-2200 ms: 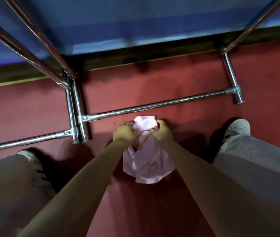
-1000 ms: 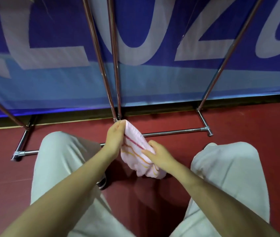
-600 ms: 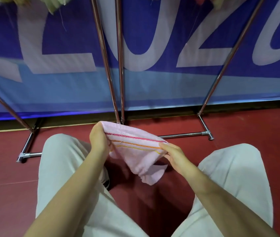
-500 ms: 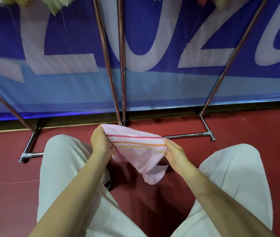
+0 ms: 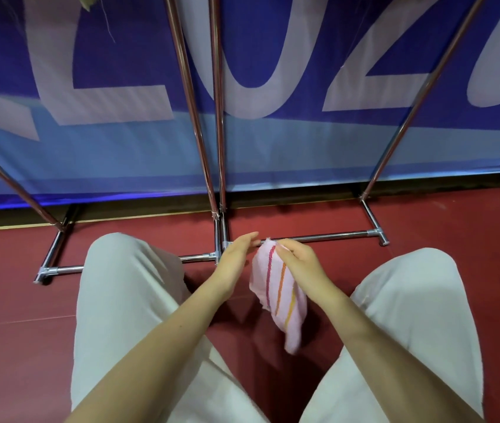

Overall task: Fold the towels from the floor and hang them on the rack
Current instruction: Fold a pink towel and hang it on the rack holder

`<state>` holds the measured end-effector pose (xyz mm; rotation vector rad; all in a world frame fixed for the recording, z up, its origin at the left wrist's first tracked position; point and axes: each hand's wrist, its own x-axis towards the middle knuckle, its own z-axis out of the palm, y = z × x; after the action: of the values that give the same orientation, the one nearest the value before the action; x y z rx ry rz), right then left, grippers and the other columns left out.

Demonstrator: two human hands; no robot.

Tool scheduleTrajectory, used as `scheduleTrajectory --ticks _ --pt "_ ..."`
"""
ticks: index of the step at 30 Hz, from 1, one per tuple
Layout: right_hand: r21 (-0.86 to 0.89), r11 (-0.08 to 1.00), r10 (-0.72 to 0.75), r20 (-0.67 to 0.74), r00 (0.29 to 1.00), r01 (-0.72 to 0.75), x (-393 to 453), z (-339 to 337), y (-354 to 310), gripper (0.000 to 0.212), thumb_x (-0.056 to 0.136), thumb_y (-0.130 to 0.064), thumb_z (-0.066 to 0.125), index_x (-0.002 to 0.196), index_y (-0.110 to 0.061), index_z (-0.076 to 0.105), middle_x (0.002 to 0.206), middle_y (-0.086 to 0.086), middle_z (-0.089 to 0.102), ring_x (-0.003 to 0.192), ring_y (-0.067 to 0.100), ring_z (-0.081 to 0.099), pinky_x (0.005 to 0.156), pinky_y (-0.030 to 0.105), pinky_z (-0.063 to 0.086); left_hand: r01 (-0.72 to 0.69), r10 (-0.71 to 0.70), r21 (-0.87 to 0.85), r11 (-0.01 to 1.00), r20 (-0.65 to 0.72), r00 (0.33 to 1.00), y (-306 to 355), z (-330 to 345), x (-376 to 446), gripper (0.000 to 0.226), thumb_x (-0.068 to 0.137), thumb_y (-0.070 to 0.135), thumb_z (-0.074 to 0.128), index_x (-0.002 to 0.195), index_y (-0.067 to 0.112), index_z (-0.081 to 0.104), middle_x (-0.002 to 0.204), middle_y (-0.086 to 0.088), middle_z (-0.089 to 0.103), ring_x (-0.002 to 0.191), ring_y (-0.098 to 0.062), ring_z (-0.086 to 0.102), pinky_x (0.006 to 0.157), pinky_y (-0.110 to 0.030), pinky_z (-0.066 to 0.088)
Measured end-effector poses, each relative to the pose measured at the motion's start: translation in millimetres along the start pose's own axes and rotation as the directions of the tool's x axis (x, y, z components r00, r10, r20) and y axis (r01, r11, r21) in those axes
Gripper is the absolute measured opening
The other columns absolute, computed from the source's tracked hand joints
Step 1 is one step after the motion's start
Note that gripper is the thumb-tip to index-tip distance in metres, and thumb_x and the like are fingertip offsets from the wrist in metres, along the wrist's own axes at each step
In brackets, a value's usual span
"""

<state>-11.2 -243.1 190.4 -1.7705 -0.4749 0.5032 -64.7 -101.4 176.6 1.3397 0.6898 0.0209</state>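
Observation:
A small pink towel with red, orange and yellow stripes hangs between my knees above the red floor. My right hand pinches its top corner, and the cloth droops down and to the right. My left hand is just left of the towel with straight fingers, holding nothing. The chrome rack stands in front of me, its base bar just beyond my hands and its uprights rising out of view.
A blue banner with large pale letters covers the wall behind the rack. A second rack's base lies at the left. My legs in light trousers flank the towel. Hanging cloth shows at the top left edge.
Half a second ago both hands stretched the towel flat between them. My left hand has let go, and the towel now hangs from my right hand alone, stripes running downward.

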Motion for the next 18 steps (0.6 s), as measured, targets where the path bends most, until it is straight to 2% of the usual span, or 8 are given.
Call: scheduleTrajectory --ticks 3,6,8,10,12,15,18 --pt "0.006 1.000 -0.001 -0.001 1.000 0.001 2.1 0.1 -4.8 0.022 0.095 -0.007 0.048 0.085 -0.019 0.063 0.080 -0.006 0.060 0.070 -0.005 0.051 0.068 0.011 0.040 -0.030 0.035 -0.085 0.996 0.051 0.998 -0.7 9.0 -4.3 0.023 0.094 0.029 0.052 0.106 0.022 0.070 0.108 0.000 0.072 0.103 -0.015 0.065 0.093 -0.027 0.047" --pt "0.011 1.000 -0.012 -0.079 0.997 0.013 5.6 -1.1 -4.3 0.017 0.095 -0.002 0.049 0.087 -0.010 0.061 0.081 -0.003 0.060 0.067 -0.010 0.051 0.066 0.007 0.039 -0.118 0.117 0.012 0.993 0.036 0.992 -3.2 12.0 -4.4 0.024 0.095 0.018 0.053 0.110 0.011 0.070 0.109 -0.004 0.071 0.097 -0.012 0.064 0.093 -0.031 0.049" --pt "0.040 0.999 -0.013 -0.139 0.990 0.019 6.9 -2.0 -1.8 0.011 0.094 -0.003 0.051 0.089 -0.009 0.059 0.080 -0.005 0.060 0.066 -0.010 0.053 0.066 0.007 0.040 -0.159 0.157 0.052 0.986 0.039 0.987 -5.4 13.9 -3.7 0.020 0.094 0.015 0.055 0.101 0.005 0.071 0.095 -0.001 0.070 0.084 -0.009 0.061 0.081 -0.026 0.050" --pt "0.069 0.998 0.002 -0.188 0.982 0.011 8.4 -2.2 0.5 0.009 0.094 -0.005 0.053 0.089 -0.010 0.059 0.078 -0.008 0.059 0.065 -0.009 0.053 0.064 0.008 0.040 -0.181 0.180 0.079 0.980 0.024 0.983 -6.2 17.3 -4.1 0.022 0.090 0.023 0.060 0.090 0.004 0.071 0.081 -0.001 0.065 0.077 -0.012 0.056 0.074 -0.028 0.046" --pt "0.083 0.997 0.021 -0.218 0.976 -0.003 10.8 -3.4 5.3 0.009 0.092 -0.006 0.055 0.090 -0.014 0.059 0.073 -0.006 0.057 0.062 -0.003 0.051 0.061 0.012 0.040 -0.183 0.185 0.063 0.981 -0.031 0.982 -5.2 19.4 -2.8 0.020 0.088 0.028 0.060 0.088 0.013 0.073 0.088 -0.001 0.071 0.084 -0.013 0.060 0.080 -0.030 0.047" --pt "0.056 0.998 0.009 -0.153 0.988 0.000 10.5 -5.7 10.3 0.011 0.091 -0.007 0.058 0.095 -0.017 0.060 0.064 -0.002 0.047 0.055 0.004 0.043 0.054 0.015 0.036 -0.244 0.248 0.048 0.969 -0.105 0.963 3.3 19.7 -4.5 0.020 0.095 0.017 0.055 0.084 0.023 0.071 0.092 0.010 0.071 0.084 0.003 0.061 0.080 -0.014 0.045" --pt "-0.078 0.997 0.001 -0.068 0.998 -0.007 8.5 -6.8 17.6 0.007 0.091 -0.011 0.059 0.090 -0.017 0.062 0.073 -0.002 0.057 0.065 0.003 0.048 0.062 0.016 0.039 -0.299 0.296 0.004 0.954 -0.153 0.943 11.8 17.6 -4.5 0.019 0.097 0.012 0.052 0.088 0.016 0.068 0.093 0.010 0.069 0.079 0.007 0.061 0.074 -0.007 0.045"
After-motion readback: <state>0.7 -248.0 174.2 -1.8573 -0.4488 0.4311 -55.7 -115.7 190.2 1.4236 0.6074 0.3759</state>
